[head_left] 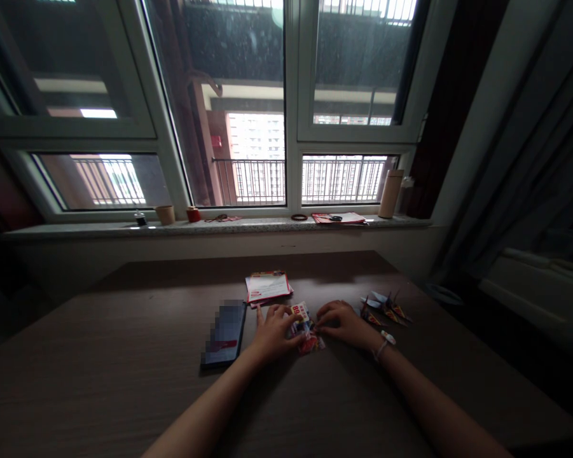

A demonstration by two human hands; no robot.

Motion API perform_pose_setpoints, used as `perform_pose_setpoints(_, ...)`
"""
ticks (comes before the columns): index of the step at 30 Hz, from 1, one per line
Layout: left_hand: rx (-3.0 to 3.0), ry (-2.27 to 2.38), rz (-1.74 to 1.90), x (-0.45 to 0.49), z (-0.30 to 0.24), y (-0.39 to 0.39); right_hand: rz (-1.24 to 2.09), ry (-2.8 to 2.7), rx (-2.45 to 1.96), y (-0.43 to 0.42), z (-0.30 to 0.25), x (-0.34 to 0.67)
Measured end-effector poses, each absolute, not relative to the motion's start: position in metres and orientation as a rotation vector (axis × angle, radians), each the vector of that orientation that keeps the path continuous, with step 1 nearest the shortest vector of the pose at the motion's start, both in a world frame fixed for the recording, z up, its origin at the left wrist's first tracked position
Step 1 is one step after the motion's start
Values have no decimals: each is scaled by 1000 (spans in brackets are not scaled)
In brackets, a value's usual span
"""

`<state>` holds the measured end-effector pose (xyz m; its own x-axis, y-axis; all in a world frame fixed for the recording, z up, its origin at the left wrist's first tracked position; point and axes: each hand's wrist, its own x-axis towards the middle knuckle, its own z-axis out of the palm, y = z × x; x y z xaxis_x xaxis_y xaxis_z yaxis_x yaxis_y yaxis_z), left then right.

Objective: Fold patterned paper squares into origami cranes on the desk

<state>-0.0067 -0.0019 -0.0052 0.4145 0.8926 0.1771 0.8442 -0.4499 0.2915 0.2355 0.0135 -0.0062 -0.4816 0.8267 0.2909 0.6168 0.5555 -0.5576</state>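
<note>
A small, colourful printed sheet of paper (310,343) with a crease across it lies on the table between my two hands. My left hand (275,332) holds it down from the left, its thumb and index finger on the paper and its little finger stretched out. At the paper's right edge my right hand (346,323) has its thumb and fingers drawn together in a pinch. Just beyond the left hand sits a stack of paper sheets (268,287). Several folded paper pieces (386,308) with pointed tips stand right of my right hand.
A phone (225,334) lies left of my left hand on the brown table (124,343). Along the windowsill (267,226) are a paper cup (165,215), a red jar (193,214), more papers with scissors (338,218) on top, and a tall bottle (390,194).
</note>
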Motion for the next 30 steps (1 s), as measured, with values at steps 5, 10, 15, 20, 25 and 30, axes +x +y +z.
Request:
perform_pose_setpoints(5, 2489, 1532, 400, -6, -4, -7, 431, -2219, -1147, 11, -11, 227)
perform_pose_setpoints(10, 2444, 1583, 369, -6, -6, -7, 221, -2224, -1202, 8, -16, 219)
perform_pose_setpoints(15, 2431, 1639, 328, -6, -6, -7, 92, -2226, -1234, 14, -19, 215)
perform_pose_setpoints(20, 2424, 1635, 328, -5, -4, -7, 36, -2240, -1296, 20, -16, 211)
perform_pose_setpoints(25, 2411, 1615, 353, -6, -5, -7, -52, -2270, -1342, 22, -11, 205)
perform_pose_setpoints(30, 2404, 1609, 334, -6, -4, -7, -120, -2293, -1379, 28, -8, 200)
